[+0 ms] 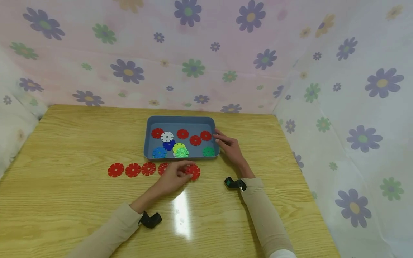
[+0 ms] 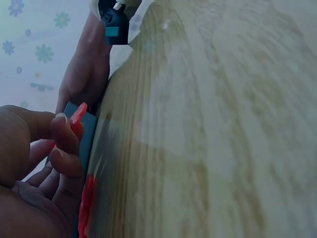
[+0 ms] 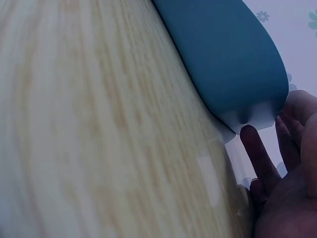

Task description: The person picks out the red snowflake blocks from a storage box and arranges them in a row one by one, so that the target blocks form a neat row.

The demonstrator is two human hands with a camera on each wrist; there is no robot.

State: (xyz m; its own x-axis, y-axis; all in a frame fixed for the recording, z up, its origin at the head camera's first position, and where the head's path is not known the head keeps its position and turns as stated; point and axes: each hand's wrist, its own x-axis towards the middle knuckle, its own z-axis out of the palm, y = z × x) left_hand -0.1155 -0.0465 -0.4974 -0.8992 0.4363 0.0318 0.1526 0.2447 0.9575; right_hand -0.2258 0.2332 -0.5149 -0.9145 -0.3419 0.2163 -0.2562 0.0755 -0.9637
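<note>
My left hand (image 1: 172,177) pinches a red notched plastic disc (image 1: 195,172) between thumb and fingers, just in front of the tray; in the left wrist view the disc (image 2: 79,113) stands tilted at the fingertips. Several matching red discs (image 1: 133,170) lie in a row on the table to the left, one partly hidden behind the hand. My right hand (image 1: 230,147) is at the right side of the grey-blue tray (image 1: 180,120), its extended fingers touching the outer wall; the right wrist view shows a finger (image 3: 257,151) against the tray's corner (image 3: 237,64).
Inside the tray lie red discs (image 1: 182,134), a white disc (image 1: 167,136), blue ones (image 1: 159,152), a yellow one (image 1: 179,147) and green ones (image 1: 208,151). The wooden table (image 1: 80,143) meets a flower-patterned cloth (image 1: 219,86) at its back edge.
</note>
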